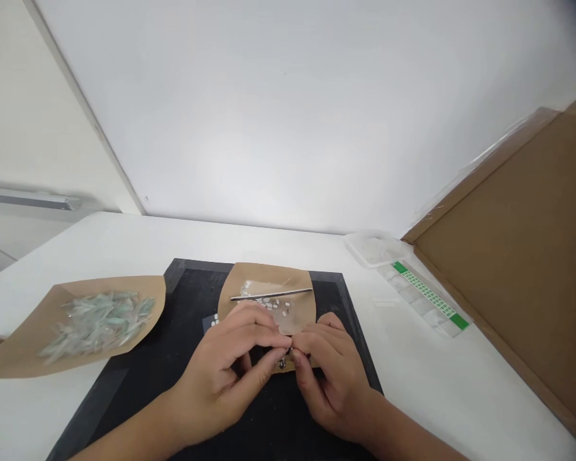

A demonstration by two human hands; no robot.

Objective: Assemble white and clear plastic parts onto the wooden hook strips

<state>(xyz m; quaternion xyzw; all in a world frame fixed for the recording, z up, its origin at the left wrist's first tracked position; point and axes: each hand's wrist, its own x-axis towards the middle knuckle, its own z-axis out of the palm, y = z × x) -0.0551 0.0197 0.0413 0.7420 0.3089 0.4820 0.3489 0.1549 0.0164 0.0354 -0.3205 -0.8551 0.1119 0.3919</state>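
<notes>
Over a black mat [144,397], my left hand [235,371] and my right hand [333,378] meet fingertip to fingertip. Both are closed in a pinch around a tiny dark item, mostly hidden by the fingers. Just below the fingertips show small shiny metallic pieces [282,363] on a brown edge. Behind my hands lies a brown paper tray [297,278], its near part covered by them. Several small white oval pieces [267,303] are scattered in it. A thin dark and light stick [271,295] lies across the tray.
At left, another brown paper tray [19,346] holds a heap of clear and greenish plastic strips [100,320]. A translucent tub [374,248] and a clear compartment case with a green-edged label [427,291] stand at right, beside a cardboard box [518,256]. A white wall rises behind.
</notes>
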